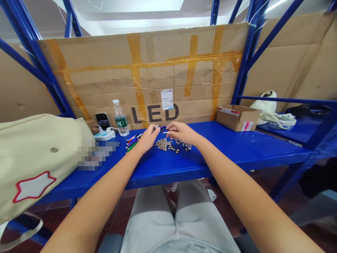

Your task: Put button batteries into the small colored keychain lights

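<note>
Fig.: L hand [147,137] & R hand [182,133] each pinch one end of small blue tube [163,128], above disc pile [165,144] on blue bench [237,147].

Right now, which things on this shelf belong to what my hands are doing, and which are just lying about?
In hand: blue pen, held between left hand and right hand; heap of small metal discs below them; coloured pens beside it.
Lying about: water bottle, phone, cloth bag, cardboard box.

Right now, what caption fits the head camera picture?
Over a pile of small discs on a blue table, the left hand and right hand hold a blue pen-like item.
</note>
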Demonstrator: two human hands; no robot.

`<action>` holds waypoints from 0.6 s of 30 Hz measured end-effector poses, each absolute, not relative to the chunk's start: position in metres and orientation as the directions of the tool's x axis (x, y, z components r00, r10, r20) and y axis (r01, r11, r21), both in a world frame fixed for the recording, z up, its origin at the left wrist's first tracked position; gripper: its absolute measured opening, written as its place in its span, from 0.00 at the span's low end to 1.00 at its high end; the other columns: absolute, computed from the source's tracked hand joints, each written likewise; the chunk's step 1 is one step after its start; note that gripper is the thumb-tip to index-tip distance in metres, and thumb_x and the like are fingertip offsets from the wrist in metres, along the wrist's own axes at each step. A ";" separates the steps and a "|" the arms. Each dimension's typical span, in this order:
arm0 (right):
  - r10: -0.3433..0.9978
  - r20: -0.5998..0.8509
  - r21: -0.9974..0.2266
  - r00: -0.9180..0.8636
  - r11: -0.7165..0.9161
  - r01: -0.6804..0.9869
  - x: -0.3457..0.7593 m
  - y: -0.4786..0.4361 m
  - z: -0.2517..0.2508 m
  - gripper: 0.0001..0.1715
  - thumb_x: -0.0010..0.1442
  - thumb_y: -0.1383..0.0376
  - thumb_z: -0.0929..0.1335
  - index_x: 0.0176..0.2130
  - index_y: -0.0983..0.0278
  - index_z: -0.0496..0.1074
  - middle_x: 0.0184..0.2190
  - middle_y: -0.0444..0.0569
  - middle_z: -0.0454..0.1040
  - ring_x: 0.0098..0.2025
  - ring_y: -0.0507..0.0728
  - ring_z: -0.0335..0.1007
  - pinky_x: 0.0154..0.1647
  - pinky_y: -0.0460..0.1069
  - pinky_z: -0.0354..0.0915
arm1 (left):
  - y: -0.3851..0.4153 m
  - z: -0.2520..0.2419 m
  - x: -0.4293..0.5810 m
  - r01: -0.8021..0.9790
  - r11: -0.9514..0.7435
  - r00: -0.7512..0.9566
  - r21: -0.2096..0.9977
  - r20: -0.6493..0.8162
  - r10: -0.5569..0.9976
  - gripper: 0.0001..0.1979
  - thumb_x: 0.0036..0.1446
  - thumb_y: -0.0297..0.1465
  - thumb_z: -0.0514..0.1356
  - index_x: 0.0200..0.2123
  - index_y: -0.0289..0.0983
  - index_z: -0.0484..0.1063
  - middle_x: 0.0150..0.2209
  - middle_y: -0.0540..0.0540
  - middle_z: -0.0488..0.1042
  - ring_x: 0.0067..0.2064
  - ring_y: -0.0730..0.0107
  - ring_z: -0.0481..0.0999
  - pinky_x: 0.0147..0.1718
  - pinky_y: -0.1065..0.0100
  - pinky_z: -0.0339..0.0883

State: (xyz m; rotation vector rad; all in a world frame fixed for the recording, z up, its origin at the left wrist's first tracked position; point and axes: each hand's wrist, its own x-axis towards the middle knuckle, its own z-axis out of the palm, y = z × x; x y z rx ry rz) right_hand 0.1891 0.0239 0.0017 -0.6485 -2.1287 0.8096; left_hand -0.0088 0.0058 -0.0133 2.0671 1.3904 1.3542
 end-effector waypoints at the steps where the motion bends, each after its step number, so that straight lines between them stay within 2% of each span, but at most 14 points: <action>1: 0.651 0.466 -0.697 -0.599 0.687 0.205 0.184 0.025 0.002 0.08 0.57 0.71 0.63 0.40 0.64 0.64 0.30 0.46 0.76 0.28 0.50 0.71 0.29 0.44 0.64 | 0.005 -0.012 -0.010 0.581 -0.493 0.103 0.648 0.542 0.834 0.16 0.61 0.43 0.49 0.35 0.37 0.66 0.28 0.51 0.69 0.31 0.70 0.68 0.33 0.69 0.62; 4: 0.644 0.452 -0.634 -0.617 0.719 0.285 0.178 0.027 0.001 0.07 0.59 0.71 0.62 0.39 0.65 0.65 0.30 0.46 0.76 0.28 0.50 0.71 0.30 0.44 0.63 | 0.002 -0.010 -0.011 0.652 -0.511 0.159 0.560 0.558 0.815 0.19 0.61 0.46 0.48 0.32 0.37 0.67 0.30 0.50 0.71 0.35 0.68 0.68 0.35 0.69 0.61; 7: 0.637 0.461 -0.530 -0.618 0.756 0.384 0.178 0.026 0.000 0.08 0.62 0.67 0.61 0.41 0.66 0.66 0.31 0.47 0.76 0.30 0.50 0.71 0.32 0.45 0.63 | 0.002 -0.009 -0.011 0.711 -0.512 0.201 0.482 0.559 0.805 0.17 0.61 0.44 0.49 0.32 0.37 0.67 0.31 0.49 0.72 0.36 0.67 0.69 0.36 0.68 0.61; 10: 0.618 0.491 -0.268 -0.614 0.778 0.569 0.178 0.021 -0.002 0.12 0.64 0.62 0.62 0.43 0.66 0.68 0.36 0.51 0.77 0.35 0.53 0.72 0.36 0.46 0.61 | 0.004 -0.010 -0.009 0.777 -0.492 0.224 0.393 0.559 0.799 0.16 0.62 0.41 0.47 0.30 0.37 0.65 0.29 0.48 0.71 0.34 0.66 0.69 0.35 0.67 0.61; 14: 0.617 0.477 0.133 -0.626 0.654 0.745 0.173 0.016 -0.006 0.20 0.67 0.58 0.57 0.47 0.69 0.67 0.39 0.60 0.76 0.40 0.61 0.73 0.37 0.49 0.60 | 0.004 -0.009 -0.005 0.808 -0.473 0.225 0.352 0.557 0.799 0.17 0.63 0.42 0.46 0.27 0.38 0.62 0.27 0.48 0.69 0.32 0.66 0.67 0.33 0.67 0.59; 16: 0.627 0.451 0.238 -0.635 0.602 0.762 0.170 0.015 -0.009 0.23 0.67 0.57 0.54 0.49 0.70 0.66 0.36 0.61 0.77 0.38 0.63 0.74 0.36 0.50 0.60 | 0.004 -0.009 -0.003 0.808 -0.469 0.228 0.357 0.543 0.808 0.18 0.63 0.42 0.46 0.26 0.38 0.61 0.26 0.49 0.68 0.31 0.67 0.67 0.32 0.67 0.59; 18: 0.639 0.423 0.284 -0.642 0.579 0.764 0.168 0.014 -0.011 0.25 0.67 0.57 0.53 0.49 0.71 0.66 0.34 0.62 0.77 0.38 0.63 0.74 0.36 0.51 0.61 | 0.004 -0.009 -0.002 0.797 -0.478 0.240 0.370 0.531 0.813 0.17 0.63 0.42 0.46 0.25 0.38 0.60 0.26 0.49 0.67 0.31 0.67 0.66 0.31 0.67 0.58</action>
